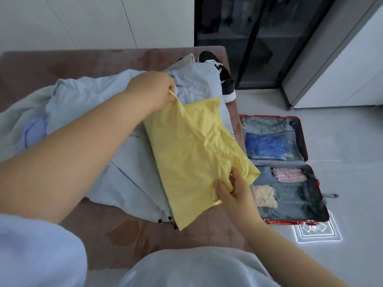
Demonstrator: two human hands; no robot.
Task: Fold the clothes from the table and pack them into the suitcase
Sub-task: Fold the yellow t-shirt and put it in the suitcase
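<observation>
Now, head cam: pinching top edge of yellow shirt (192, 154) w/ fingers of L hand (153, 90), gripping its near-right corner w/ fingers of R hand (234, 191); lying over pale-blue garment (93, 94) on counter (124, 230), beside open suitcase (302, 139) on floor

White panelled wall (93, 21), dark glass-fronted cabinet (259, 38), white cupboard (342, 69), pale glossy floor (342, 152)

We found a bare strip of table (124, 235) nearest us. Pale blue clothes (93, 96) covered its middle and left, and shoes (226, 79) blocked the far right corner. The yellow shirt (186, 154), gripped by our left hand (153, 90) and right hand (234, 191), spanned the right edge. Just beside the table the suitcase (300, 201) lay open; its near half showed bare lining right of a striped bundle (290, 175) and a cream bundle (265, 195).
</observation>
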